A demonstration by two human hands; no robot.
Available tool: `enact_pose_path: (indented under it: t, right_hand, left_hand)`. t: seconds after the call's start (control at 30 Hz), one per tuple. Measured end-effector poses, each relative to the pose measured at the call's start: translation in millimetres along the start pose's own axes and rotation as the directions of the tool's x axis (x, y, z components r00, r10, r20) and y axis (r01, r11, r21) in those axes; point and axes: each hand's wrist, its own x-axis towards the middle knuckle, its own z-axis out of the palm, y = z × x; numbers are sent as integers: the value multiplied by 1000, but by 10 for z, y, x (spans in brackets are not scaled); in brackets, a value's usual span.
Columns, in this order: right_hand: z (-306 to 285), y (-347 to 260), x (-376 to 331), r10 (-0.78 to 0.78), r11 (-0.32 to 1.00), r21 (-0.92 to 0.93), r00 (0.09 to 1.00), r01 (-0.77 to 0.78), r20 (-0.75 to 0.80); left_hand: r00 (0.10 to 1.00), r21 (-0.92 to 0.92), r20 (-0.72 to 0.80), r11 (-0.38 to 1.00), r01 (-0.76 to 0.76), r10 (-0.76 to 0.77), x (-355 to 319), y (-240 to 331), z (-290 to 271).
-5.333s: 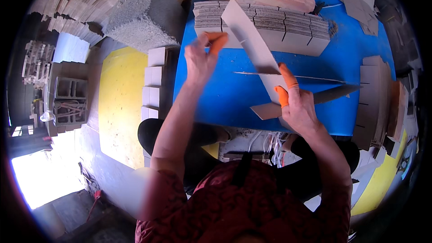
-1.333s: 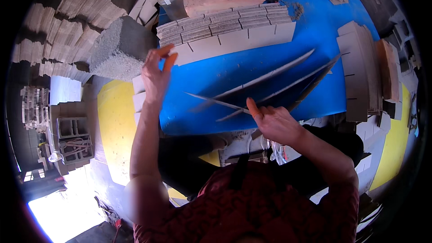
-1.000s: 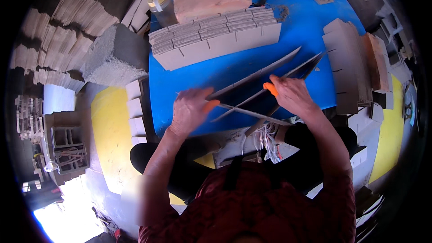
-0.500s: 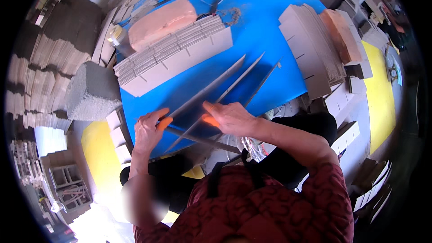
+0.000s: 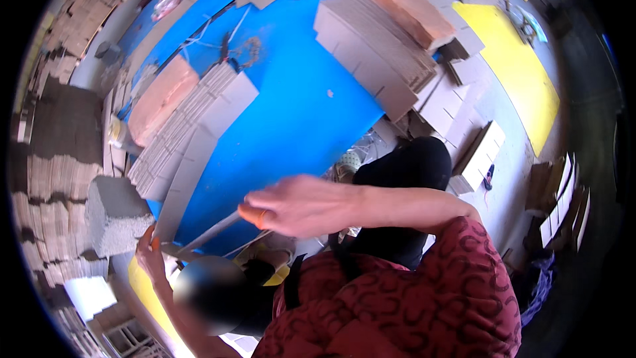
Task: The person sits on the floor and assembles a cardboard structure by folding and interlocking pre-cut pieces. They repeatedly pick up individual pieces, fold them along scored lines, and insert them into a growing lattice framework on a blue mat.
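Thin grey cardboard strips (image 5: 207, 235) lie bunched over the near left edge of the blue table (image 5: 298, 113). My left hand (image 5: 150, 254), with an orange fingertip cover, grips their lower left end. Reaching across from the right, my right hand (image 5: 298, 204) pinches their other end, also with an orange-tipped finger. A long flat cardboard sheet (image 5: 180, 189) rests on the table just beyond the strips, leaning against a row of stacked slotted cardboard pieces (image 5: 192, 119).
A pink-topped bundle (image 5: 161, 96) sits behind the left stack. A second cardboard stack (image 5: 371, 53) with an orange-topped bundle (image 5: 411, 10) stands at the right. A grey block (image 5: 112, 215) and cardboard piles lie to the left. The floor to the right is yellow (image 5: 517, 73).
The strips lay spread on the table; both hands have gathered them and drawn them to the near left edge. The view has swung toward the left.
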Motion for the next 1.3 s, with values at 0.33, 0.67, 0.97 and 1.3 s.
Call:
enact_pose_path:
  t: [0.33, 0.67, 0.97, 1.3]
  right_hand:
    - [-352, 785, -3720, 806, 147, 667, -304, -730, -509]
    - [1077, 469, -6008, 500, -463, 547, -715, -698, -488]
    - [1124, 572, -7053, 460, -348, 937, -875, -24, 148]
    - [1264, 919, -6899, 614, -106, 981, -766, 160, 191]
  left_hand:
    - [824, -113, 189, 845, -523, 535, -593, 1691, 194]
    - [987, -226, -29, 961, -160, 158, -491, 1440, 641]
    - [991, -194, -57, 972, -131, 122, -390, 1744, 658]
    - [998, -339, -35, 939, -54, 44, -211, 1521, 752]
